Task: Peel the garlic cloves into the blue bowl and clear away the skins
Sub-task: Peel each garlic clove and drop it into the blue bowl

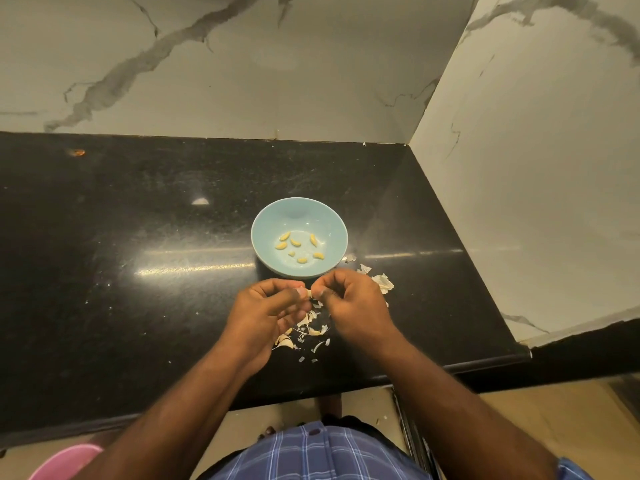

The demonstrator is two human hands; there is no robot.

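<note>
— Where's the garlic clove (310,293) just now?

— Pinched between the two hands, just in front of the blue bowl (266,221) and above the counter. The left hand (268,308) has its thumb and curled fingers closed on one end; the right hand (353,303) grips the other end with its fingertips bunched. Only a pale sliver of the clove shows between them, so how much skin is left on it I can't make out.

— And the bowl?

— It sits on the black counter (138,237), touching neither hand. Seven or so peeled cloves (300,249), yellowish, lie scattered on its bottom.

— The skins?

— Loose skins (308,332) are strewn on the counter below and between the hands. A second heap of skins (381,280) lies just right of the bowl, partly behind the right hand.

— Anything else around?

— A marble wall (242,64) behind and to the right. At the bottom edge, a blue checked shirt (311,452), and something pink (65,462) low on the left.
</note>
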